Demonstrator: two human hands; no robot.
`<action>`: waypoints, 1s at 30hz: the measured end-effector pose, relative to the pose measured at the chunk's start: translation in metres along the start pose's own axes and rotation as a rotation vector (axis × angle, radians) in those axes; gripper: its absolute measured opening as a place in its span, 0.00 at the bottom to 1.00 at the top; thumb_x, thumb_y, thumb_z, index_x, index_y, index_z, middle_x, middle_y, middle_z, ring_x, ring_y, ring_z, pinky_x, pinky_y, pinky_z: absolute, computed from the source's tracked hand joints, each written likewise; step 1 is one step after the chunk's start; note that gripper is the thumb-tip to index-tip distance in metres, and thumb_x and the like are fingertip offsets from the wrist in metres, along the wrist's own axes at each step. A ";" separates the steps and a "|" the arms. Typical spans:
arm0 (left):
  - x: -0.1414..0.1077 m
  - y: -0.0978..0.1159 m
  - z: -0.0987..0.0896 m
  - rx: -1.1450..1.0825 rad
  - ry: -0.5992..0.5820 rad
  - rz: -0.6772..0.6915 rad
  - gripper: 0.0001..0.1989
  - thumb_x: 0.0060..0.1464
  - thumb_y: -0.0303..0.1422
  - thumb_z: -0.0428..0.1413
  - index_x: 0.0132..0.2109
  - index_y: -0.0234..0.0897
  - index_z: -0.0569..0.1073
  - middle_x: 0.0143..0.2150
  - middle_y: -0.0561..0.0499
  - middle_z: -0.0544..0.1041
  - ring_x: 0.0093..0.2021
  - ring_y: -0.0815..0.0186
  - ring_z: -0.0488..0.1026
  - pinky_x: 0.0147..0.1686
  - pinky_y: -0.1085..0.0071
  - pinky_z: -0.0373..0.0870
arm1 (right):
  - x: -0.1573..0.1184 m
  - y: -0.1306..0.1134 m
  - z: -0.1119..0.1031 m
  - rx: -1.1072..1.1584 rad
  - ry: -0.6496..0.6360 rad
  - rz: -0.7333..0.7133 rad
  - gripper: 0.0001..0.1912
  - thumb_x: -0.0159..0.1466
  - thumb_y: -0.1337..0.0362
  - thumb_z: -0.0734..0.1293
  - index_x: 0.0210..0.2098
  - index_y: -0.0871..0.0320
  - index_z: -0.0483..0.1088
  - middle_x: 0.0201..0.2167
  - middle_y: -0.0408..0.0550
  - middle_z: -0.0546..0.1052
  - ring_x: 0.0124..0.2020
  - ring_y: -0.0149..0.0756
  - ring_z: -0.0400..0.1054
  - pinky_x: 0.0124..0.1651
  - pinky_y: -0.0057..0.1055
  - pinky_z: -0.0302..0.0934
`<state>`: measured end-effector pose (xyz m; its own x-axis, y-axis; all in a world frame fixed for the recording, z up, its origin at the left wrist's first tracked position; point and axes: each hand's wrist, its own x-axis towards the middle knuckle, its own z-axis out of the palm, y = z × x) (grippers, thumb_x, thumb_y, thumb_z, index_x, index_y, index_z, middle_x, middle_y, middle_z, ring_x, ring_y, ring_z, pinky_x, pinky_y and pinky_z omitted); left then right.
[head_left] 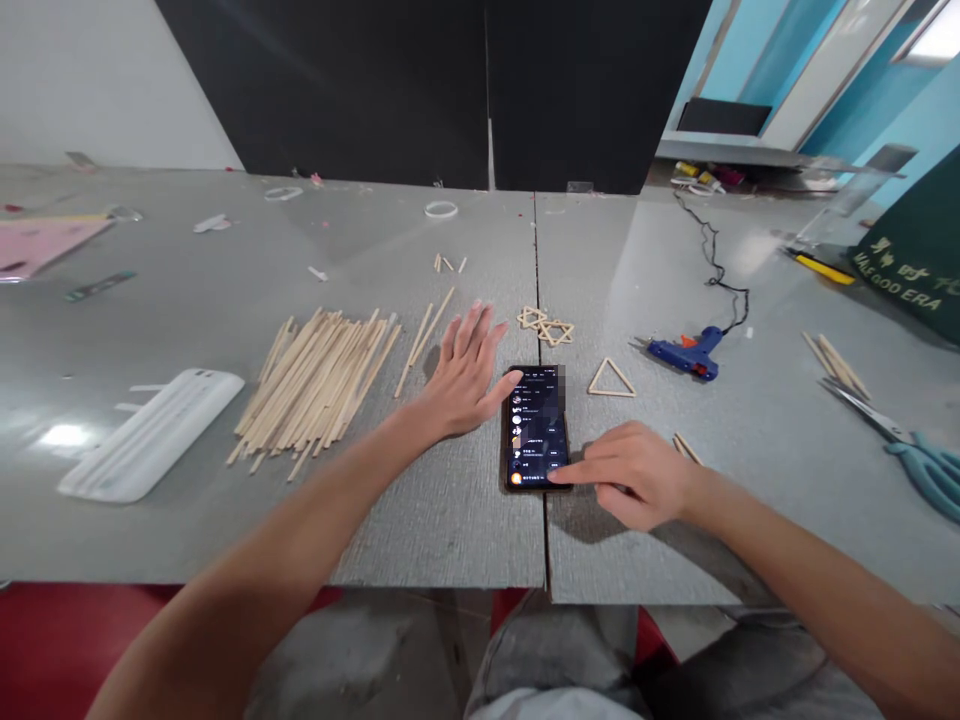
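Observation:
A phone (536,430) with a lit dark screen lies on the grey table (442,530). My left hand (469,375) rests with fingers spread, its thumb at the phone's upper left edge. The index finger of my right hand (634,475) points out onto the lower part of the screen, the other fingers curled with nothing visible in them. Behind the phone are two small wooden stars (555,332), and a stick triangle (611,378) lies to its right. A large pile of wooden sticks (319,385) is left of my left hand.
A blue glue gun (690,353) with a black cord lies at the right, near teal scissors (926,465), loose sticks (840,365) and a yellow cutter (821,267). A white plastic piece (154,430) sits far left. Dark panels (375,90) stand behind the table.

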<state>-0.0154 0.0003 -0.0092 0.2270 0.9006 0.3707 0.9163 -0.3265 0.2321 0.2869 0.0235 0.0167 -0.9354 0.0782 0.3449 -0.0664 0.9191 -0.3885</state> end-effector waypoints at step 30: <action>0.003 0.004 0.003 -0.143 -0.045 -0.156 0.36 0.66 0.53 0.52 0.72 0.40 0.55 0.80 0.34 0.47 0.82 0.44 0.29 0.76 0.32 0.23 | -0.004 0.015 0.001 -0.358 0.042 0.284 0.29 0.69 0.71 0.55 0.67 0.59 0.69 0.25 0.43 0.75 0.24 0.34 0.62 0.33 0.33 0.49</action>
<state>-0.0100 0.0023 -0.0098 0.1038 0.9541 0.2809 0.8858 -0.2171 0.4101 0.2898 0.0365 0.0089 -0.8836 0.3551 0.3051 0.3217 0.9340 -0.1554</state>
